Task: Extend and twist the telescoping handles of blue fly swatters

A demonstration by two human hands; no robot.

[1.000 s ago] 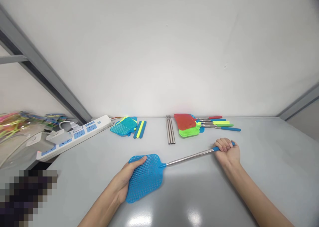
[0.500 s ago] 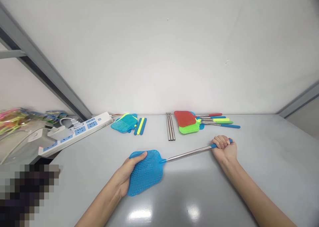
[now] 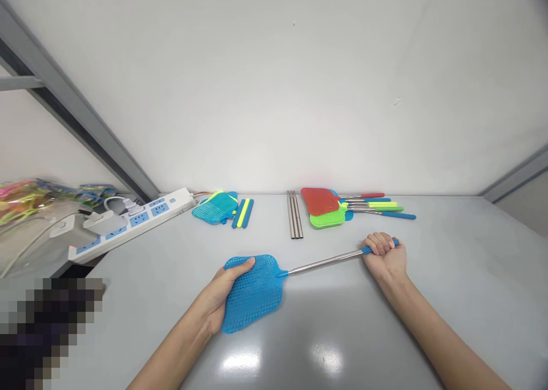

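Note:
A blue fly swatter [image 3: 257, 296] with a metal rod lies across the space between my two hands. My left hand [image 3: 222, 296] grips its perforated head, thumb on top and the other fingers hidden underneath. Around the blue handle at the far end, my right hand [image 3: 385, 256] is closed in a fist. Beyond the hands, three metal tubes [image 3: 295, 216] lie side by side. To their right is a pile of fly swatters with a red head [image 3: 319, 201] on top and a green one [image 3: 327, 218] below. Loose blue and yellow handle sleeves [image 3: 242, 213] lie left of the tubes.
Several loose swatter heads [image 3: 216, 207] are stacked near the wall. A white power strip [image 3: 145, 218] with plugs and cables runs along the left, beside colourful plastic-wrapped items [image 3: 29, 201]. The grey table [image 3: 462, 276] meets a white wall at the back.
Both hands keep the same hold on the blue fly swatter. Its head sits very slightly farther right and higher in view; the background has shifted a little as the camera moved.

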